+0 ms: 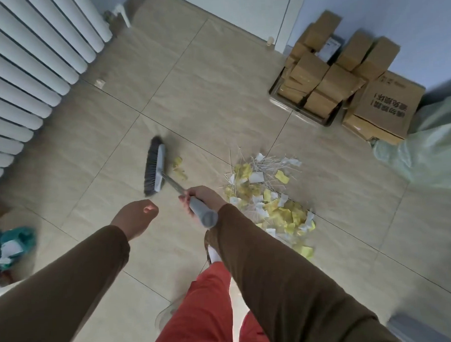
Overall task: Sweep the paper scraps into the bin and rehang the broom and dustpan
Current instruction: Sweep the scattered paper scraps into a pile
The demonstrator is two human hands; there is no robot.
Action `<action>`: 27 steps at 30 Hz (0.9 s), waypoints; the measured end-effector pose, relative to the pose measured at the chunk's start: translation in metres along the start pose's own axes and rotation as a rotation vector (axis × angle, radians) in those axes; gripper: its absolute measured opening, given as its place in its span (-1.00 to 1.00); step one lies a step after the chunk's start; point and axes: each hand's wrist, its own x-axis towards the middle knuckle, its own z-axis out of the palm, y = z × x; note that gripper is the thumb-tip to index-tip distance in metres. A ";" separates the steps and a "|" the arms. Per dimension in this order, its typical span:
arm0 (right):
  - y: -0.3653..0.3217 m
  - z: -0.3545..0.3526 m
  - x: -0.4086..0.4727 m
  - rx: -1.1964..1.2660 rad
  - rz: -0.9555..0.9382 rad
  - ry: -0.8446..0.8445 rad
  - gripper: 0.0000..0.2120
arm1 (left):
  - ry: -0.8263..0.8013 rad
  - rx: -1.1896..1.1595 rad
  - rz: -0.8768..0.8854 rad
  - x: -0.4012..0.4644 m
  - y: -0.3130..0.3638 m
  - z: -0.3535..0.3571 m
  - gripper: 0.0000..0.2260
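Observation:
My right hand [202, 197] grips the grey handle of a broom [155, 170], whose dark bristle head rests on the tiled floor ahead and to the left. A few yellow scraps [178, 168] lie just right of the broom head. A large pile of yellow and white paper scraps [270, 194] with thin white strips lies to the right of my right hand. My left hand [136, 214] hovers left of the handle, fingers curled in with nothing in them. No dustpan shows.
A white radiator [31, 71] lines the left wall. Cardboard boxes [345, 86] are stacked at the back right by the wall. A pale green plastic bag [432, 144] sits at the right edge. Teal and white clutter [9, 247] lies at the left edge.

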 end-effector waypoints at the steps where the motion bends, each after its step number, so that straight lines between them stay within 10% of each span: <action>1: 0.003 -0.024 -0.015 0.025 0.002 0.039 -0.83 | -0.002 -0.014 0.009 -0.002 0.005 0.003 -0.80; 14: 0.083 -0.113 -0.229 -0.052 -0.135 0.278 -0.74 | -0.073 -0.096 0.132 -0.042 0.071 0.049 -0.79; 27: 0.050 -0.068 -0.100 0.023 -0.007 0.175 -0.89 | -0.029 -0.007 0.086 -0.039 0.035 0.033 -0.76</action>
